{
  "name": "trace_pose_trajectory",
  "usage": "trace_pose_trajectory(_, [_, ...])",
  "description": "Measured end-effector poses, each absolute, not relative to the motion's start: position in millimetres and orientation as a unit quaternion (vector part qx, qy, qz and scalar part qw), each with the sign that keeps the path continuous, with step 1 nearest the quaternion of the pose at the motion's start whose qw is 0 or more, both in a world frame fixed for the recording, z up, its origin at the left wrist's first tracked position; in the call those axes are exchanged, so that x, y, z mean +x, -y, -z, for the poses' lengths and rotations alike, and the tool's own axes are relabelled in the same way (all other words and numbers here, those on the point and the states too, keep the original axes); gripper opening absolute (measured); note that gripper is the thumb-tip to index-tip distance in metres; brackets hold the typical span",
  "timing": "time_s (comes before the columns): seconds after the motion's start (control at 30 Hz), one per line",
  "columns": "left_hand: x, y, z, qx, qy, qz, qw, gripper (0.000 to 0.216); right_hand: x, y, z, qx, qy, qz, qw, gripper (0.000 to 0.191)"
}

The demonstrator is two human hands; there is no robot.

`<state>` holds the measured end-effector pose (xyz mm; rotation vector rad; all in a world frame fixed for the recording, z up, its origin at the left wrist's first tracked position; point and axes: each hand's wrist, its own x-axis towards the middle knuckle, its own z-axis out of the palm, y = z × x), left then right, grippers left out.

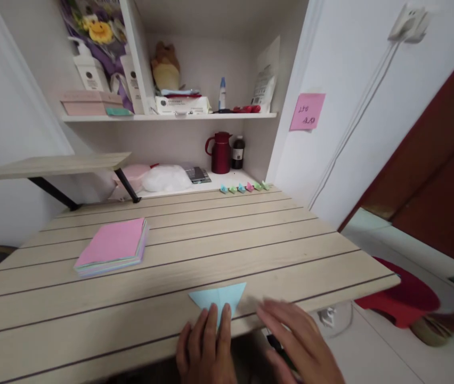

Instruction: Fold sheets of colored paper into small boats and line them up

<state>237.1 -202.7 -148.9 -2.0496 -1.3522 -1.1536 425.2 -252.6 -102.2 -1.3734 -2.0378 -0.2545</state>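
Observation:
A light blue sheet of folding paper (pixel 223 294), folded into a triangle with its long edge away from me, lies near the table's front edge. My left hand (pixel 207 346) rests on it, fingers stretched out and fingertips pressing the lower part against the tabletop. That part of the paper is hidden under the fingers. Just to the right, my right hand (pixel 302 341) hovers apart from the paper. Its fingers are extended, the thumb stands away from them, and nothing shows in its grasp; the fingertips are slightly blurred.
A stack of coloured paper (pixel 111 242) with a pink top sheet lies at the left on the slatted table (pixel 211 234). Several small folded paper pieces (pixel 242 188) line its back edge. A small raised shelf (pixel 59 164) stands back left. A red stool (pixel 403 293) is beyond the right edge.

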Motion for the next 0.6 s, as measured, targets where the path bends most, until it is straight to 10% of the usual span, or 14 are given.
trace_pose_trajectory(0.23, [229.9, 212.1, 141.8, -0.779, 0.486, 0.369, 0.143, 0.048, 395.7, 205.7, 88.3, -0.488, 0.854, 0.097, 0.154, 0.069])
trace_pose_trajectory(0.6, [202.3, 215.0, 137.0, -0.826, 0.387, 0.373, 0.170, 0.033, 392.1, 219.3, 92.4, -0.525, 0.806, 0.065, 0.265, 0.038])
